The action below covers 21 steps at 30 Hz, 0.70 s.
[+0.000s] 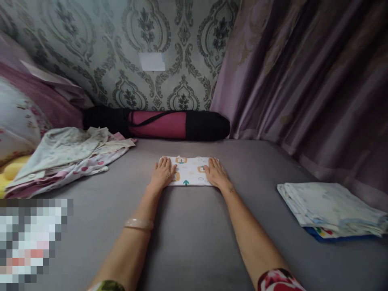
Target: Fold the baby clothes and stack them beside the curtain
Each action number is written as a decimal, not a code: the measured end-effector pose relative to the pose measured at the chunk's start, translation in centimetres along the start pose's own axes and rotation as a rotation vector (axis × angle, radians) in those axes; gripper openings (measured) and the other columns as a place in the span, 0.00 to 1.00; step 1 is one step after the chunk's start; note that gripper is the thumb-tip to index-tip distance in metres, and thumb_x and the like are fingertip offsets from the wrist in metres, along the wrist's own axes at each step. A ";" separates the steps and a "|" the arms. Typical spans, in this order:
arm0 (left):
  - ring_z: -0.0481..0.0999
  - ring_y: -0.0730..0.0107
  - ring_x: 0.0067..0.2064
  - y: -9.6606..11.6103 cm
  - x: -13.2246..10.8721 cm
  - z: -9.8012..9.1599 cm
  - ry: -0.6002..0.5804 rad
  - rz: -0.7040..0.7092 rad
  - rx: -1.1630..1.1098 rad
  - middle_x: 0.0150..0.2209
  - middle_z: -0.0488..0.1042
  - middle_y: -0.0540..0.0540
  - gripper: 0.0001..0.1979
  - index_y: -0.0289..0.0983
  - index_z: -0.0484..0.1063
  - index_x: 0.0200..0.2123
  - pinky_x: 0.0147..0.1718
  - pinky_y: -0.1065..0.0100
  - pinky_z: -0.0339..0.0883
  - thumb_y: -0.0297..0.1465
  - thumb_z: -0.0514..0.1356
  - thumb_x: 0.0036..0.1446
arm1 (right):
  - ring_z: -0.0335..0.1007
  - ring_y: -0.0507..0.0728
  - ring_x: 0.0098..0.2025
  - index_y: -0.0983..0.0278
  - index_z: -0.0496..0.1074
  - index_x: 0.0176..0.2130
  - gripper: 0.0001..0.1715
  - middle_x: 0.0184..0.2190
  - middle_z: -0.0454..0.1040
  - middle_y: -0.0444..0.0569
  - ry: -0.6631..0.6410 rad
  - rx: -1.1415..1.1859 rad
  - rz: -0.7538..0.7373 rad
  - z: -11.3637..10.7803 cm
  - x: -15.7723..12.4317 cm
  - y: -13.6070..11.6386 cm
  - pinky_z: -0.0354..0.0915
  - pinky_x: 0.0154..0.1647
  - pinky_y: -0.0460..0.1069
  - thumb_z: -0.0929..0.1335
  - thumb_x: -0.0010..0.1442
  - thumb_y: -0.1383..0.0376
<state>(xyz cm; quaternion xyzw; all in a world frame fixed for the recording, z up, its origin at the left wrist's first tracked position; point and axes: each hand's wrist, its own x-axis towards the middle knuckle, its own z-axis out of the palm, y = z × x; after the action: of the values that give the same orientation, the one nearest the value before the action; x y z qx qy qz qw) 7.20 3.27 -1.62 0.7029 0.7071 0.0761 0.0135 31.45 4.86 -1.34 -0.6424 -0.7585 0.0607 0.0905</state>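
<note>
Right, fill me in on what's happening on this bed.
A person leans over the grey bed, pressing the left hand and right hand flat on the ends of a small folded printed cloth. A loose heap of clothes lies to the left, and a folded stack sits to the right.

Folded cloth: white, orange motifs, one teal arrow-like mark near the front edge. Folded into a flat, compact rectangle, long side across the view. Lies on the grey bed surface, centre, its two ends pinned under flat palms.
</note>
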 end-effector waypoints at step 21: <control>0.51 0.57 0.69 3.2 -0.5 0.4 0.128 0.062 -0.006 0.68 0.55 0.37 0.28 0.34 0.57 0.65 0.66 0.50 0.43 0.41 0.40 0.68 | 0.41 0.62 0.71 0.74 0.54 0.67 0.34 0.69 0.49 0.59 0.099 -0.005 -0.111 0.4 -0.3 -2.7 0.38 0.69 0.57 0.52 0.69 0.59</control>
<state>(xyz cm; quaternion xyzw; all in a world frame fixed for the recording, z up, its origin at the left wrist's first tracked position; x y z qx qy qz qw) 10.42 2.76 -1.64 0.7183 0.6840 0.1234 -0.0320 28.84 4.12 -1.24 -0.6017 -0.7878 0.0217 0.1297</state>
